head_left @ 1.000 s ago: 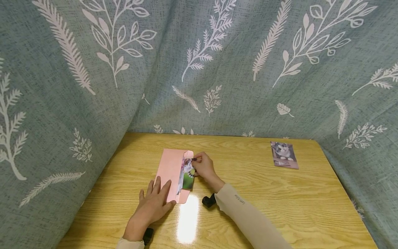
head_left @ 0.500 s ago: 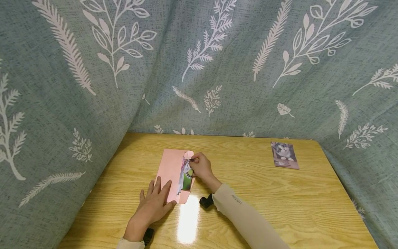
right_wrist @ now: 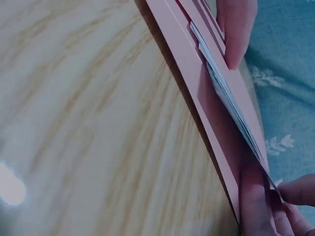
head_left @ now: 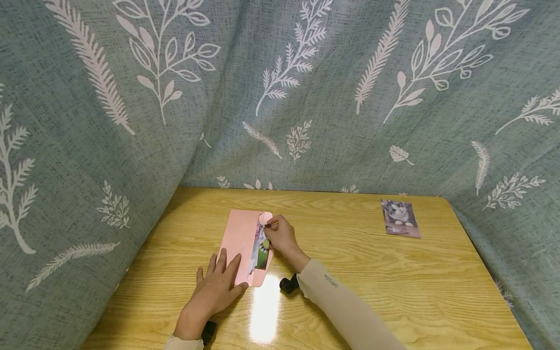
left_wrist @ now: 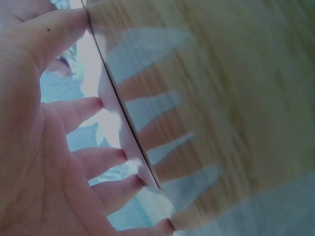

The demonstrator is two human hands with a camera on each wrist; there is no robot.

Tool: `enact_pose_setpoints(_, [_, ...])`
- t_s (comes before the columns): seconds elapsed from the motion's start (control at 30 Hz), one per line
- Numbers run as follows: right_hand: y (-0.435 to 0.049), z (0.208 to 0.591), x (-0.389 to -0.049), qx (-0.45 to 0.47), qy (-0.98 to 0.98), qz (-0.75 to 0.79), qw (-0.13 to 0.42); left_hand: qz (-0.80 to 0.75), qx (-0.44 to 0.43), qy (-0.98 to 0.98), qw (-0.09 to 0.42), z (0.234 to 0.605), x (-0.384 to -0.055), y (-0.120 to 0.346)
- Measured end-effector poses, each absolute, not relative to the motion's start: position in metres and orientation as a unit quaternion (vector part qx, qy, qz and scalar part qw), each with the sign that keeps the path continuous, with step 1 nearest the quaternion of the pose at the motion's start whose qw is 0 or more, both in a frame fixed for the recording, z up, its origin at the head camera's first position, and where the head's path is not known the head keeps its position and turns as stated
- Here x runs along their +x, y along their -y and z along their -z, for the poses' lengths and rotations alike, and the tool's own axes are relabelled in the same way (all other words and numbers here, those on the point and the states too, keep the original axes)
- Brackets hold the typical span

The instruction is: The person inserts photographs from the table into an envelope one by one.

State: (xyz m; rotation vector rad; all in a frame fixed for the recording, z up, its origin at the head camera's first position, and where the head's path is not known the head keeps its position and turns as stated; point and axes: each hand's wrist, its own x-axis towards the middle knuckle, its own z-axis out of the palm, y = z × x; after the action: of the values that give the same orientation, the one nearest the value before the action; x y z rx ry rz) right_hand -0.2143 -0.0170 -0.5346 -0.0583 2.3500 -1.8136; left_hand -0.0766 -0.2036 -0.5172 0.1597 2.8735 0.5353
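Note:
A pink envelope (head_left: pixel 239 227) lies on the table with its opening and flap to the right. Several photo cards (right_wrist: pixel 229 101) stick partly out of that opening; the top photo (head_left: pixel 263 258) is mostly green with a striped animal-like picture. My left hand (head_left: pixel 214 288) rests on the envelope's near left part, fingers spread straight. In the left wrist view, fingertips (left_wrist: pixel 93 103) touch the envelope's pink edge. My right hand (head_left: pixel 283 239) pinches the top photo at its far right corner, thumb above and fingers beneath, over the flap. The photos' inner parts are hidden inside the envelope.
A photo of a grey and white cat (head_left: pixel 400 218) lies at the back right of the wooden table (head_left: pixel 350 262). Patterned blue-green cloth (head_left: pixel 332 146) hangs behind and at both sides. A bright glare spot lies in front of the envelope.
My right hand has moved slightly left with the top photo, so less of it shows outside the envelope. The left hand and the cat photo have stayed in place.

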Motion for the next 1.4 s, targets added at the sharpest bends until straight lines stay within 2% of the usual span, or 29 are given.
enact_pose_setpoints(0.23, [0.003,0.532,-0.211,-0.014,-0.761,0.637,0.126,-0.181,0.056,-0.976,0.107,0.516,-0.076,0.203])
enact_pose_setpoints(0.77, [-0.016,0.533,-0.183,-0.035,-0.722,0.672,0.165,-0.18,0.053,-0.977,0.104,0.517,-0.076,0.203])
enact_pose_setpoints(1.4, [-0.013,0.534,-0.176,-0.046,-0.697,0.695,0.172,-0.18,0.055,-0.977,0.103,0.518,-0.078,0.203])
